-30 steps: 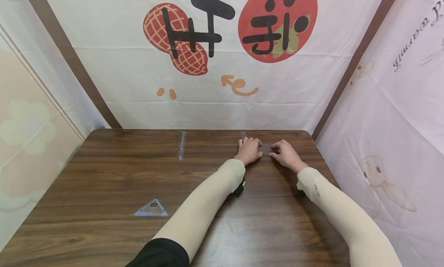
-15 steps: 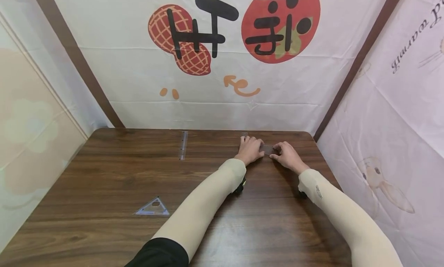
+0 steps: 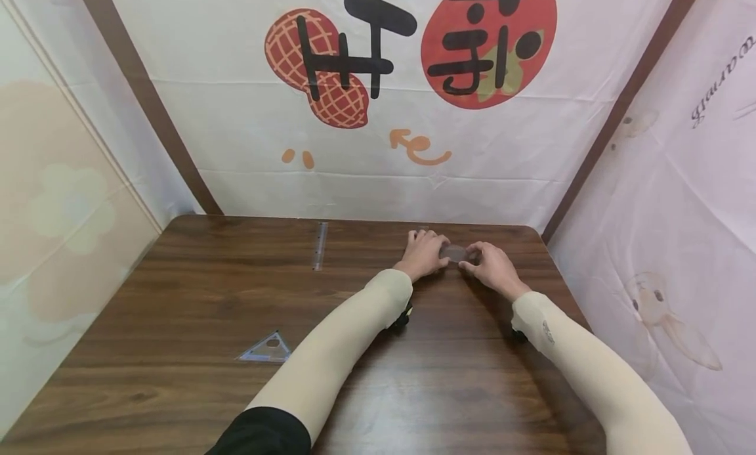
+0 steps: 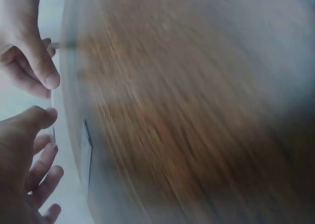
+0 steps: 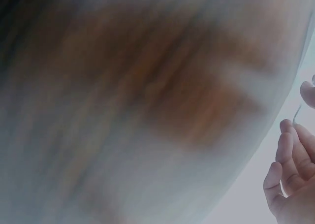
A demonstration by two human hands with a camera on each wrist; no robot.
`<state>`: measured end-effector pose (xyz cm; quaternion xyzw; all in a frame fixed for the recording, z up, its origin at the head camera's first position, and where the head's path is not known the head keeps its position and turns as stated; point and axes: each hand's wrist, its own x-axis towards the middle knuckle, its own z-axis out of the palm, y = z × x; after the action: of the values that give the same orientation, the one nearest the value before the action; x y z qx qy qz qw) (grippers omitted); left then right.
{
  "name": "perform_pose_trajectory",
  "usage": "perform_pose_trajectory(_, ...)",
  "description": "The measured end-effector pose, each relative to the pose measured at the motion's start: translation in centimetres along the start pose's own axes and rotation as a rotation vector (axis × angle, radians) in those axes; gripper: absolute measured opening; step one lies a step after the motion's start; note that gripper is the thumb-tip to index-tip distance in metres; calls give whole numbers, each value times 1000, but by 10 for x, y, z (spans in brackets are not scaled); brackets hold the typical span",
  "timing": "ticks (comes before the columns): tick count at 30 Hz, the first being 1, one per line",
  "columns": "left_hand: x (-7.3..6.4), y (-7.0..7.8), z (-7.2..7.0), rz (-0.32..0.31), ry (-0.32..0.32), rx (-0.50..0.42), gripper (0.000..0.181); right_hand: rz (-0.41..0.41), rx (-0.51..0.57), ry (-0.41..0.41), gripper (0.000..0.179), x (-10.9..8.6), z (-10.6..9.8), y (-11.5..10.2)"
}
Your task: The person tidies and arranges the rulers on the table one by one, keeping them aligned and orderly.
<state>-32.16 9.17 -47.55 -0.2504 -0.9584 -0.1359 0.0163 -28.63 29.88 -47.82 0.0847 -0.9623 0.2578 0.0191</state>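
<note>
Both hands meet near the far right of the wooden table, with a clear, round-edged plastic protractor between them. My left hand pinches its left side between thumb and fingers. On the opposite side, my right hand grips it by thumb and fingertips. In the left wrist view the left hand sits below the right hand, and the sheet shows only as a thin edge. A curved rim of the protractor shows at the fingertips of the right hand. Markings cannot be read.
A clear ruler lies upright to the table's back, left of the hands. Nearer the front left is a clear set square, partly behind the left sleeve. Another clear piece lies beyond the left hand, mostly hidden. Printed cloth encloses the table.
The head view has swung slightly left, so the scene shifts right. The protractor has tilted, now showing a rounder outline between the hands. Both hands keep their grip.
</note>
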Motion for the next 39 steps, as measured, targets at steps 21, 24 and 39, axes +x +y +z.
perform_pose_trajectory(21,-27,-44,-26,90,-8,-21,47,-88,40,-17,42,0,6,-33)
perform_pose_trajectory(24,-35,-48,-28,96,-15,-22,47,-97,61,-25,40,-3,9,-38)
perform_pose_trajectory(39,-78,-65,-45,139,36,-34,47,-184,117,-45,40,-19,17,-64)
